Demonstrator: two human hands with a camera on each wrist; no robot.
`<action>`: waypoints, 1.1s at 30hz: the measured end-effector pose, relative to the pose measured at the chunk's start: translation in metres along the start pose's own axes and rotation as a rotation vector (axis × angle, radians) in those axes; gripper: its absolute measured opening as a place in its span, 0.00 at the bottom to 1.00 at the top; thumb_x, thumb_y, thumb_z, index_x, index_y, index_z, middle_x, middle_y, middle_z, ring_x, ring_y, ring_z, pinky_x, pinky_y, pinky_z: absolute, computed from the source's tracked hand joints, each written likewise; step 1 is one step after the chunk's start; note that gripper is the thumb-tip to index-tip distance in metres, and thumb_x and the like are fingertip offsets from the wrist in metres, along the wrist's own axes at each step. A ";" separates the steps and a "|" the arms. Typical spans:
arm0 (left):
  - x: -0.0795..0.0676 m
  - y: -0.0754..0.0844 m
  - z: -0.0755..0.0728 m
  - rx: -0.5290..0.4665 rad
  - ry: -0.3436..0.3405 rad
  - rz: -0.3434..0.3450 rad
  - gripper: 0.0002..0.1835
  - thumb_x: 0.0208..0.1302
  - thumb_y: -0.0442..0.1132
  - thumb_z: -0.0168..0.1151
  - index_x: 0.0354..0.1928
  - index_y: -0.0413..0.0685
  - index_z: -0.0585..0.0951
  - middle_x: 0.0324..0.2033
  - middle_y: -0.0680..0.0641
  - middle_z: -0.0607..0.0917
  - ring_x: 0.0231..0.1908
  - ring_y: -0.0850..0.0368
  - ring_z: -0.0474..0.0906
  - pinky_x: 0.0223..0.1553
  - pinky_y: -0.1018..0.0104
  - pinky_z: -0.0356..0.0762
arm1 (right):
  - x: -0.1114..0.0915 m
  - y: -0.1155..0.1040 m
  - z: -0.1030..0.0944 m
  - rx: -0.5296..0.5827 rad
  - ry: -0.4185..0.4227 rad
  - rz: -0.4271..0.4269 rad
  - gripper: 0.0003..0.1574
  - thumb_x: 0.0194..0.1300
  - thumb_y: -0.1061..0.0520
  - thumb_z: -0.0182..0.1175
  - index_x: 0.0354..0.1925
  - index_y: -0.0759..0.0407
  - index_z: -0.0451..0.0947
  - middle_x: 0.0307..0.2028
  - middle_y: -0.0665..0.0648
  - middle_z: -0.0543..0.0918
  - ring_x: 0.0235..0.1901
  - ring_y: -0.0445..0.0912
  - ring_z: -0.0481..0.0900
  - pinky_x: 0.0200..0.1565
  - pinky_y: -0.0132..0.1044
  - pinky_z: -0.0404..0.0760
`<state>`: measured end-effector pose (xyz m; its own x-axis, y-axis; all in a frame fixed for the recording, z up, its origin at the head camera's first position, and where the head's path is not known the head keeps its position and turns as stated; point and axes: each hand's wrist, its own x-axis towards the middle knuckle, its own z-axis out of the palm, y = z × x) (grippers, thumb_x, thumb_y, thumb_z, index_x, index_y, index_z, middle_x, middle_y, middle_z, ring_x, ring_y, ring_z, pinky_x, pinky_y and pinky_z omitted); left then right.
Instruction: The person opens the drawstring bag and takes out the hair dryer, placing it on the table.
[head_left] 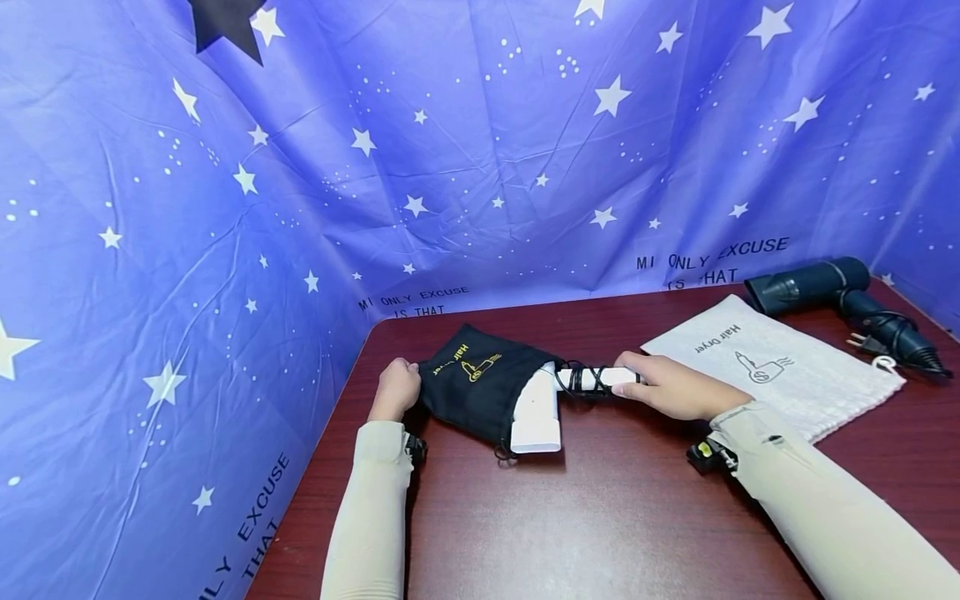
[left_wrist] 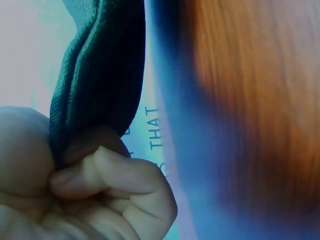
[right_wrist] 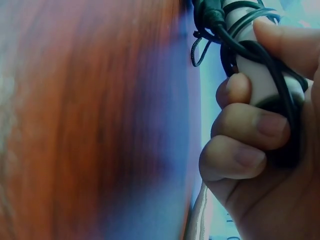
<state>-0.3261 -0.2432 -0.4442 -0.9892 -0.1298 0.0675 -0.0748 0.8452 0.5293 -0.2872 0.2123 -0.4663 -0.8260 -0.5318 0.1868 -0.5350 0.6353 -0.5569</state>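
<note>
A white hair dryer [head_left: 537, 417] lies partly inside a black drawstring bag [head_left: 480, 392] printed with a yellow hair dryer picture. Its handle and one end stick out of the bag's mouth, while the rest is hidden by the cloth. My left hand [head_left: 397, 388] pinches the bag's closed end; in the left wrist view, curled fingers [left_wrist: 115, 185] hold the dark cloth [left_wrist: 105, 75]. With my right hand [head_left: 675, 387] I grip the dryer's handle [head_left: 617, 381], which has a black cord [right_wrist: 272, 65] wound round it, as the right wrist view shows.
A white drawstring bag [head_left: 720, 350] with a printed hair dryer lies at the right, partly under my right forearm. Behind it rests a dark hair dryer [head_left: 817, 283] with its cord wrapped on the handle. Blue star-printed cloth [head_left: 487, 167] hangs round the dark red table [head_left: 525, 533].
</note>
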 end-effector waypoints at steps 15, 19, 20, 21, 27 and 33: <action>0.001 -0.004 -0.001 -0.020 0.008 -0.035 0.17 0.78 0.37 0.46 0.35 0.33 0.78 0.35 0.33 0.82 0.47 0.33 0.82 0.55 0.43 0.78 | -0.002 0.005 -0.003 -0.011 -0.007 -0.004 0.05 0.75 0.48 0.61 0.45 0.43 0.75 0.32 0.41 0.78 0.34 0.37 0.75 0.42 0.34 0.74; 0.001 -0.006 -0.003 -0.044 -0.009 -0.059 0.16 0.79 0.38 0.46 0.35 0.35 0.76 0.33 0.36 0.80 0.44 0.36 0.81 0.52 0.45 0.78 | -0.002 0.005 -0.004 -0.014 -0.009 -0.005 0.06 0.76 0.46 0.61 0.45 0.44 0.75 0.32 0.41 0.78 0.34 0.37 0.74 0.41 0.34 0.73; 0.001 -0.007 -0.003 -0.044 -0.010 -0.062 0.16 0.79 0.38 0.46 0.35 0.36 0.76 0.32 0.37 0.80 0.44 0.37 0.81 0.52 0.45 0.77 | -0.002 0.004 -0.004 -0.013 -0.011 -0.005 0.06 0.76 0.46 0.61 0.45 0.44 0.75 0.32 0.41 0.78 0.34 0.36 0.74 0.41 0.34 0.73; 0.001 -0.007 -0.003 -0.046 -0.010 -0.064 0.16 0.79 0.38 0.46 0.34 0.36 0.76 0.32 0.37 0.80 0.44 0.37 0.81 0.52 0.45 0.77 | -0.002 0.004 -0.004 -0.012 -0.012 -0.003 0.06 0.76 0.46 0.61 0.45 0.44 0.75 0.32 0.41 0.79 0.34 0.37 0.75 0.41 0.34 0.73; 0.002 -0.010 -0.005 -0.042 0.008 -0.064 0.17 0.79 0.38 0.46 0.29 0.38 0.74 0.31 0.35 0.80 0.46 0.34 0.82 0.54 0.44 0.78 | -0.003 0.005 -0.005 -0.017 -0.010 -0.001 0.07 0.76 0.46 0.61 0.46 0.44 0.75 0.34 0.41 0.79 0.35 0.37 0.75 0.43 0.35 0.74; 0.000 -0.014 -0.007 -0.034 0.026 -0.078 0.18 0.78 0.38 0.47 0.28 0.38 0.75 0.37 0.30 0.83 0.50 0.33 0.82 0.57 0.43 0.78 | -0.003 0.007 -0.007 -0.018 0.014 0.004 0.05 0.76 0.49 0.60 0.47 0.44 0.75 0.35 0.41 0.79 0.37 0.38 0.76 0.45 0.35 0.74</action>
<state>-0.3245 -0.2585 -0.4459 -0.9770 -0.2079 0.0466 -0.1464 0.8139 0.5622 -0.2891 0.2220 -0.4653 -0.8303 -0.5215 0.1966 -0.5350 0.6470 -0.5433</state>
